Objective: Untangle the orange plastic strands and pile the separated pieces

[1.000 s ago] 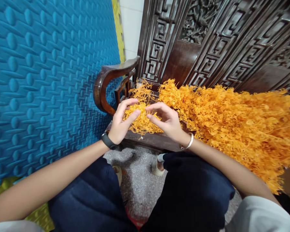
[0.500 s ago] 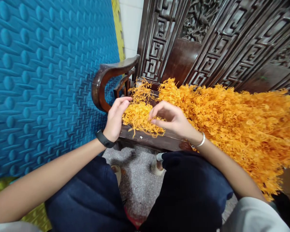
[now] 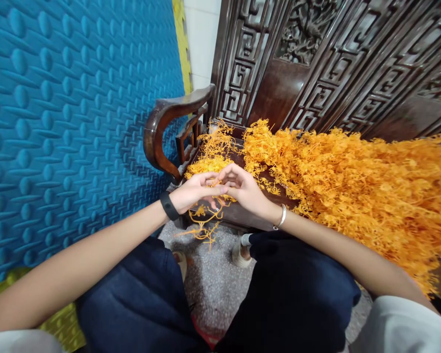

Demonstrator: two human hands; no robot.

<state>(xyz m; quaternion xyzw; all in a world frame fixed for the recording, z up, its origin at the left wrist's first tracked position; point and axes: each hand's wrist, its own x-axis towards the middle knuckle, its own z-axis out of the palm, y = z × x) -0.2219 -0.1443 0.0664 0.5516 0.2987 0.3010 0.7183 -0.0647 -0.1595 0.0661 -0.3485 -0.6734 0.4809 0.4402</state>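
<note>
My left hand (image 3: 193,191) and my right hand (image 3: 247,192) meet fingertip to fingertip above the front edge of the bench seat. A thin, branched orange plastic sprig (image 3: 203,226) hangs beneath the joined fingers, over the floor. Both hands are closed at the fingertips, around the sprig's upper end, which they partly hide. Just behind them lies a small pile of yellow-orange sprigs (image 3: 209,166), with a looser, paler tangle of sprigs (image 3: 217,138) at its back.
A large heap of orange sprigs (image 3: 371,191) covers the right of the dark wooden bench (image 3: 242,215). Its curved armrest (image 3: 152,132) rises at left, its carved backrest (image 3: 275,88) behind. A blue foam mat (image 3: 66,127) stretches along the left; speckled floor (image 3: 216,279) shows between my legs.
My hands have come together, the left moving right and down, the right moving slightly left. The sprig, earlier by the right hand over the seat edge, now hangs lower, under both hands.
</note>
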